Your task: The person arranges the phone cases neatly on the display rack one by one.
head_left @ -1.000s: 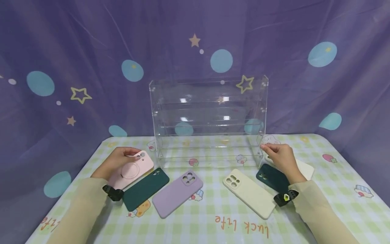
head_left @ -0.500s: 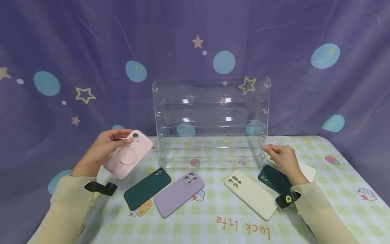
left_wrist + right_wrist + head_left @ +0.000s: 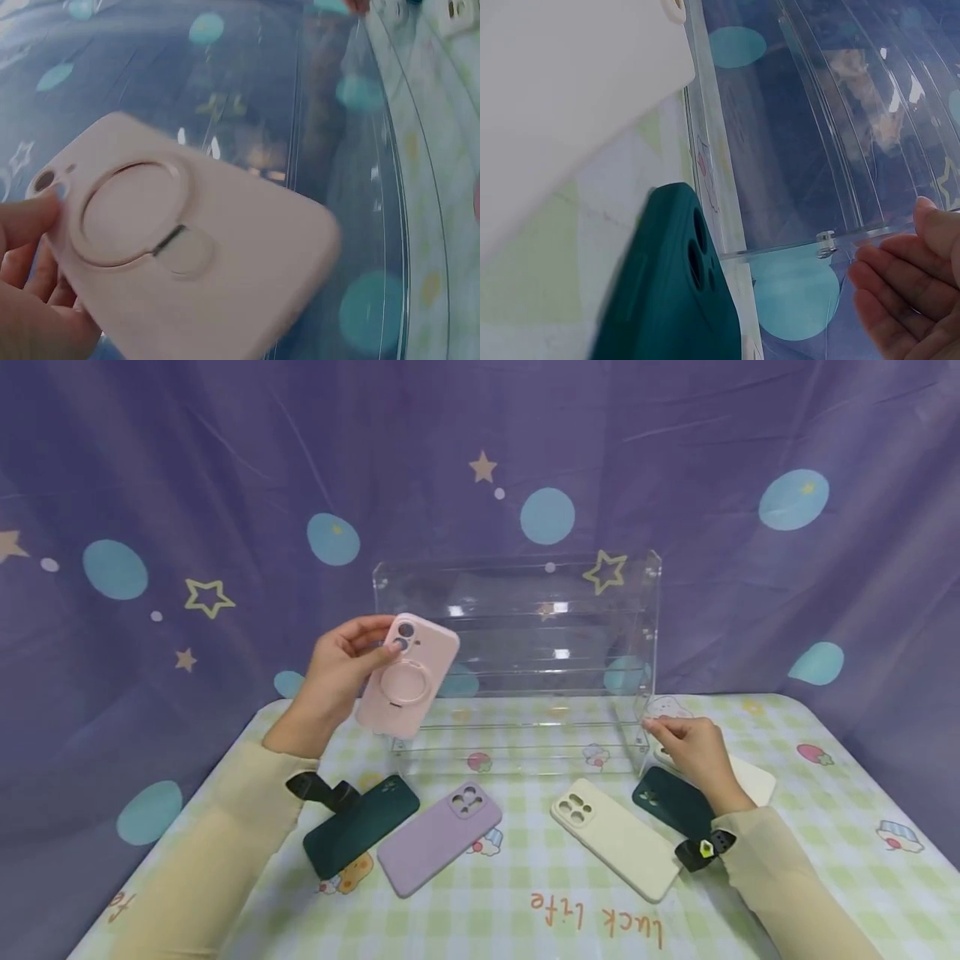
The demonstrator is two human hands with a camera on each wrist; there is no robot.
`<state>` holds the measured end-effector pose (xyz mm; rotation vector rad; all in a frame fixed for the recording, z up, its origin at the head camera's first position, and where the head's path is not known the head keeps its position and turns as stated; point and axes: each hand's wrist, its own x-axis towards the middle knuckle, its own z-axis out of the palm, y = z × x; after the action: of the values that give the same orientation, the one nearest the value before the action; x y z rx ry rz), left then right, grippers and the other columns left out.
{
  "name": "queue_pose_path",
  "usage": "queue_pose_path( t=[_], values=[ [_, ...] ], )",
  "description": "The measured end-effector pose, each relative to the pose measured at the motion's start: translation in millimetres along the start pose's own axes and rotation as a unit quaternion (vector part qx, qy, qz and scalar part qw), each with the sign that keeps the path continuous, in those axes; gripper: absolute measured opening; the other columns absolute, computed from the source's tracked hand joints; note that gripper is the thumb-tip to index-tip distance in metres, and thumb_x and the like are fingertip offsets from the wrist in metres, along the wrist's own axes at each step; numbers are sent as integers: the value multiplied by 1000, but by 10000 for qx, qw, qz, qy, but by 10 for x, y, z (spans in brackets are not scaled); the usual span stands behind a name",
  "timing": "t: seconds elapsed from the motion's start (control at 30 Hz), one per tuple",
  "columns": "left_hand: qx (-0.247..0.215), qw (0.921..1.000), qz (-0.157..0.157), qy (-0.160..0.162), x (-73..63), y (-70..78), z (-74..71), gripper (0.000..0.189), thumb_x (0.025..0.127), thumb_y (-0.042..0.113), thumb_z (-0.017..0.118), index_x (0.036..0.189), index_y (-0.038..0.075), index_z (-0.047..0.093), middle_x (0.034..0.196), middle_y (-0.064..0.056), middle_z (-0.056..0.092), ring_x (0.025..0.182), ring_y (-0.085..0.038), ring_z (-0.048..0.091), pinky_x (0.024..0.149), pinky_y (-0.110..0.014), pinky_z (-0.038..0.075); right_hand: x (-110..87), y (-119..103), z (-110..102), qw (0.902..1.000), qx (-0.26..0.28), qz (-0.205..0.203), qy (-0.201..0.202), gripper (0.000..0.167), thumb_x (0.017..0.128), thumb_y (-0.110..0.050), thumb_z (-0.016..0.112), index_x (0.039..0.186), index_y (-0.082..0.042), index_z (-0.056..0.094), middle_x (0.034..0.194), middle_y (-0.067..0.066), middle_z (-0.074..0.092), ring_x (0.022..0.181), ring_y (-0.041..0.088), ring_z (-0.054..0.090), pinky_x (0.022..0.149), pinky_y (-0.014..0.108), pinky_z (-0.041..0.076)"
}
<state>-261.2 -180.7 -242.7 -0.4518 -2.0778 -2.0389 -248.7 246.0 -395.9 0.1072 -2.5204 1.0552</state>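
Observation:
In the head view my left hand (image 3: 341,672) pinches a pink phone case (image 3: 416,702) by its camera end, thumb on the back. The case is raised and tilted in front of the left side of a clear acrylic tiered rack (image 3: 525,724). The left wrist view shows the round ring on the pink case (image 3: 247,262) and my thumb beside the camera holes. With thumb and fingers, my right hand (image 3: 693,747) grips the lower front edge of the rack's right side panel. From the right wrist view, the thumb and fingers of the right hand (image 3: 915,285) sit at that panel.
A dark green case (image 3: 360,831) and a purple case (image 3: 438,839) lie front left on the checkered cloth. To the right are a cream case (image 3: 618,843), another dark green case (image 3: 671,802) and a white case (image 3: 753,777). A purple curtain (image 3: 480,410) hangs behind.
My left hand has lifted the pink case from the cloth and carried it up and right, to the rack's left side. My right hand has stayed at the rack's right edge.

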Motion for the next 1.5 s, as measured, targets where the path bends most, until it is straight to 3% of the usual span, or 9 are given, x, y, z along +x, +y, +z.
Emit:
queue_pose_path(
  t=[0.13, 0.27, 0.43, 0.6, 0.87, 1.1, 1.2, 1.37, 1.5],
  values=[
    [-476, 9987, 27, 186, 138, -14, 319, 30, 85, -4, 66, 96, 24, 68, 86, 9, 68, 75, -5, 62, 60, -17, 48, -16, 3, 9, 9999, 53, -13, -92, 31, 92, -25, 63, 98, 4, 72, 105, 24, 66, 70, 17, 59, 56, 24, 42],
    [-955, 9952, 34, 225, 266, -19, 597, 28, 85, -7, 64, 102, 14, 67, 86, 5, 66, 76, -6, 61, 63, -19, 50, -8, 8, 10, 9998, 19, -191, -24, 28, 91, -22, 64, 96, 4, 73, 103, 25, 67, 63, 15, 53, 54, 25, 40],
    [-1319, 9906, -111, 343, 383, -15, 897, 31, 85, -8, 63, 114, 3, 62, 89, 5, 66, 78, -8, 61, 64, -20, 51, 10, 9, 4, 9993, 20, -376, 19, 27, 91, -21, 64, 95, 5, 73, 98, 24, 68, 55, 12, 50, 51, 24, 39],
    [-1654, 9853, -84, 425, 524, 2, 1148, 33, 85, -6, 64, 118, 1, 61, 92, 3, 67, 80, -11, 63, 65, -22, 51, 11, 13, 3, 9995, 83, -309, -5, 28, 91, -21, 63, 95, 5, 73, 93, 23, 70, 52, 11, 47, 48, 24, 37],
    [-2135, 9741, 53, 750, 825, 169, 1408, 32, 84, -6, 66, 114, 2, 64, 104, -9, 67, 86, -13, 64, 74, -25, 53, 17, 12, 25, 9996, 76, -278, -42, 27, 91, -22, 64, 96, 3, 73, 95, 22, 69, 50, 7, 44, 50, 24, 38],
    [-3048, 9442, 450, 1167, 1126, 418, 1617, 32, 82, -11, 64, 114, -3, 62, 110, -18, 65, 88, -16, 64, 80, -25, 52, -8, -21, 17, 9998, 30, -168, -32, 28, 91, -24, 64, 92, 3, 74, 97, 23, 69, 60, 21, 53, 54, 27, 37],
    [-3293, 9348, 547, 1209, 1233, 557, 1692, 34, 82, -13, 63, 115, -5, 61, 117, -22, 62, 90, -17, 64, 79, -23, 52, -25, -38, 22, 9998, 37, -191, -49, 28, 91, -23, 64, 92, 3, 74, 96, 23, 69, 60, 19, 53, 55, 27, 37],
    [-3503, 9267, 603, 1221, 1408, 766, 1801, 37, 80, -14, 64, 116, -6, 61, 115, -21, 63, 87, -17, 65, 76, -20, 52, -33, -54, 23, 9996, 53, -274, 4, 25, 90, -20, 65, 91, 3, 74, 92, 22, 70, 52, 13, 39, 52, 27, 34],
    [-3523, 9261, 545, 1232, 1516, 828, 1862, 37, 80, -13, 66, 116, -4, 62, 113, -18, 65, 87, -15, 65, 74, -18, 52, -50, -60, 28, 9996, 80, -270, 25, 26, 91, -21, 64, 89, 3, 74, 67, 18, 66, 49, 13, 36, 49, 26, 32]
  ],
)
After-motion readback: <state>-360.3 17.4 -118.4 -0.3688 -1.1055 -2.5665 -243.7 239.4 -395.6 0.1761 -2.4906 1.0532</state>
